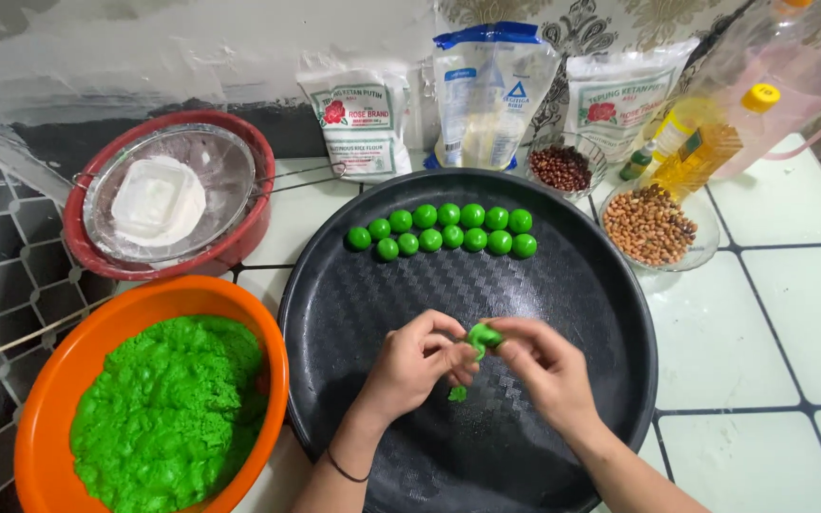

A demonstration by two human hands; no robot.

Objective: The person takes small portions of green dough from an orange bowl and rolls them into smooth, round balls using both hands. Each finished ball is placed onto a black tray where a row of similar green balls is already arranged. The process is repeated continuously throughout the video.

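Hands, left (417, 366) and right (544, 366), pinch one small lump of bright green dough (484, 335) between nearly closed fingertips above the round black textured tray (582, 285); sticky dough likely sheds crumbs like the green scrap (457, 392) below.

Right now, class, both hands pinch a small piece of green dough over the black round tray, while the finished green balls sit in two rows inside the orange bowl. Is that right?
Not quite. The head view shows the green balls lined up in two rows on the black round tray, at its far side, not inside the orange bowl, which holds loose green dough. The left hand and right hand do pinch the small piece of green dough.
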